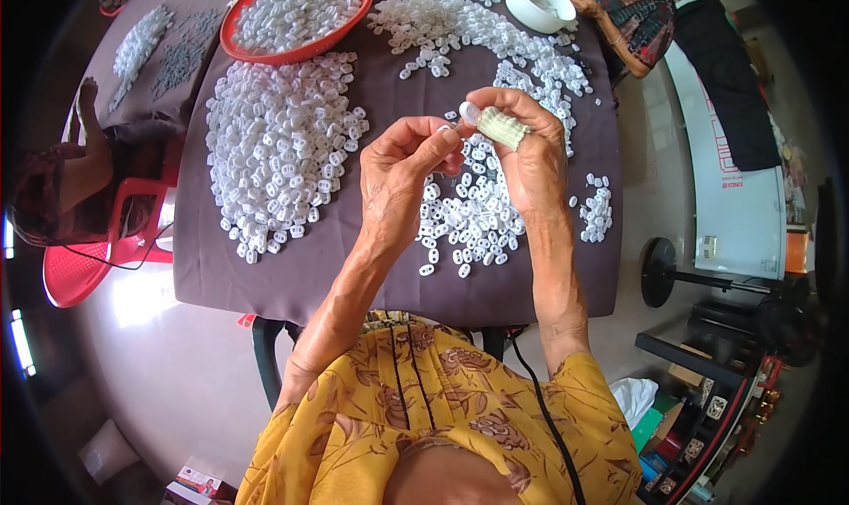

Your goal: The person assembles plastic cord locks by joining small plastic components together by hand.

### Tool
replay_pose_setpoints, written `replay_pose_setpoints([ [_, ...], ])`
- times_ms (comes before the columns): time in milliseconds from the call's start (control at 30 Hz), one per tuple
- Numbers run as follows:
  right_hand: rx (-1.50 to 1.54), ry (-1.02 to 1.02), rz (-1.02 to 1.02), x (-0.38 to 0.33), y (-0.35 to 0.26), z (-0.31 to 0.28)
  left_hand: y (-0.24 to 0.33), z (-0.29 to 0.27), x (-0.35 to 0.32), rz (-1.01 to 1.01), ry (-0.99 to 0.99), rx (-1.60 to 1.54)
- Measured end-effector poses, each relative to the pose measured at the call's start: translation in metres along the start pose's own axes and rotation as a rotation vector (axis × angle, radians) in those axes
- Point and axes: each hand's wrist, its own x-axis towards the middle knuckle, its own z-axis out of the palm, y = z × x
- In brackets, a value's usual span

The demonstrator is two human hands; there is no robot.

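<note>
My left hand (409,156) is closed, thumb against forefinger, with a small white plastic piece (445,129) partly showing at the tips. Close beside it, my right hand (537,147) is curled, and a cream ribbed finger sleeve (502,129) covers one digit. A white oval (469,112) shows at the end of that sleeve; whether it is a plastic piece or a covered fingertip I cannot tell. Below both hands lies a loose heap of white two-holed oval plastic pieces (473,226). A larger pile of the same pieces (274,151) spreads to the left of my left hand.
At the back stand a red basket (232,41) full of white pieces and a white bowl (522,14). More pieces (597,209) lie near the right edge of the dark tablecloth (566,284). Another person's arm (623,49) is at the far right. A red chair (75,271) stands left.
</note>
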Motion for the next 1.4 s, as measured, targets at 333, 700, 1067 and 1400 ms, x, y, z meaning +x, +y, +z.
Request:
replay_pose_setpoints([
  [333, -0.247, 0.011, -0.084, 0.0, -0.001, 0.013, 0.002, -0.005, -0.002, 0.022, 0.036, -0.001],
  [700, -0.317, 0.022, -0.096, -0.001, 0.001, 0.015, -0.001, -0.007, -0.002, 0.048, 0.051, 0.022],
  [1067, -0.4, 0.025, -0.117, -0.006, 0.0, 0.015, -0.002, -0.006, -0.002, 0.04, 0.077, 0.03],
  [1400, -0.479, -0.029, -0.196, -0.005, 0.002, 0.011, -0.004, -0.009, -0.001, 0.041, 0.056, 0.091],
])
